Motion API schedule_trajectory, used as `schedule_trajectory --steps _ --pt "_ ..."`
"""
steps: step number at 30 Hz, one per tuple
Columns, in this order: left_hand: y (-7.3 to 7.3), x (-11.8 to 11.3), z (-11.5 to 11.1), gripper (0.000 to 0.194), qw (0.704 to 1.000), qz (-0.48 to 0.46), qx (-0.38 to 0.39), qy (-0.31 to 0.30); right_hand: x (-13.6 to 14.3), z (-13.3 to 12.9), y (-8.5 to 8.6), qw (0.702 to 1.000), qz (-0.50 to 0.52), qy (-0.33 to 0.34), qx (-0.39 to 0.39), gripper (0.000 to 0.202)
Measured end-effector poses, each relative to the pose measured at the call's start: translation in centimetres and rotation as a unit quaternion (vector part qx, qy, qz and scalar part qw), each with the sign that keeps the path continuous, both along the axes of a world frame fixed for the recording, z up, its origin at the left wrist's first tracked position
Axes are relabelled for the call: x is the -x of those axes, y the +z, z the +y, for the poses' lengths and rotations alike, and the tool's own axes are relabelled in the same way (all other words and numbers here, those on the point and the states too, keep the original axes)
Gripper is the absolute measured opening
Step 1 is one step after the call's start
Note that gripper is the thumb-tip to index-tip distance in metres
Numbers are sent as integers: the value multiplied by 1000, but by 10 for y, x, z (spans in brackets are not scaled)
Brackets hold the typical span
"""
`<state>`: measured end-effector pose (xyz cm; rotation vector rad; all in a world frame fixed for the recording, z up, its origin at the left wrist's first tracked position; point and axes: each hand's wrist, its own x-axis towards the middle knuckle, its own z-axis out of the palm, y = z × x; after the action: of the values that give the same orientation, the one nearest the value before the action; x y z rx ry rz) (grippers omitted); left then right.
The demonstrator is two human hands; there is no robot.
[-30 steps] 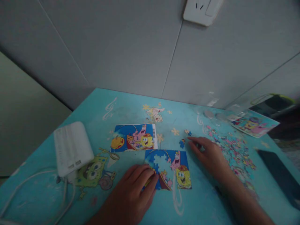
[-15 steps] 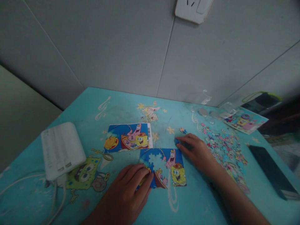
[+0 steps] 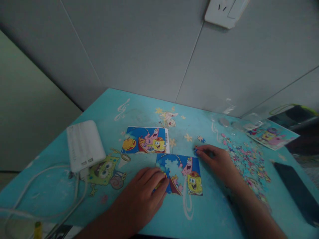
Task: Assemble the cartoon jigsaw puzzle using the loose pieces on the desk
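Note:
A partly assembled jigsaw puzzle (image 3: 195, 184) lies on the table, with a gap in its upper middle where the tabletop shows through. My left hand (image 3: 147, 187) is on its lower left part, fingers bent and thumb and fingertips close together at the puzzle; the exact grip is partly hidden. Between the thumb and fingertips of my right hand (image 3: 215, 161) is a small, mostly blue puzzle piece (image 3: 195, 151), held just off the puzzle's upper right corner. Directly behind the puzzle lies the printed picture card (image 3: 147, 141) with a matching cartoon scene.
Loose puzzle pieces (image 3: 249, 162) are heaped right of my right forearm, and a few joined pieces (image 3: 201, 139) lie behind that hand. A dark phone-like slab (image 3: 296, 192), another picture card (image 3: 271, 134) and clear plastic (image 3: 229, 109) are at right. A white power bank (image 3: 86, 144) with cables stands left.
The head view has swung left, so everything appears further right. Both hands keep nearly the same places by the puzzle; the piece in my right hand looks slightly turned.

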<state>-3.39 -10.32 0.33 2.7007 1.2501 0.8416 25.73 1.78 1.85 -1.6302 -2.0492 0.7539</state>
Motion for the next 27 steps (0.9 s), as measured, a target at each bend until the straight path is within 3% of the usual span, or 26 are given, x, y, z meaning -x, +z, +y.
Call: schedule_trajectory --steps 3,7,10,13,27 --pt "0 0 0 24 1000 -1 8 5 6 -6 9 1000 21 -9 -4 28" --pt "-1 0 0 26 1000 1 14 12 37 -26 18 995 99 0 23 28" --pt "-1 0 -1 25 1000 1 15 11 65 -39 15 986 134 49 81 23" --pt "-1 -1 -1 25 1000 0 17 13 81 -43 7 985 128 84 81 17" --pt "-7 -3 -3 23 999 20 31 12 92 -43 0 994 41 97 -12 16"
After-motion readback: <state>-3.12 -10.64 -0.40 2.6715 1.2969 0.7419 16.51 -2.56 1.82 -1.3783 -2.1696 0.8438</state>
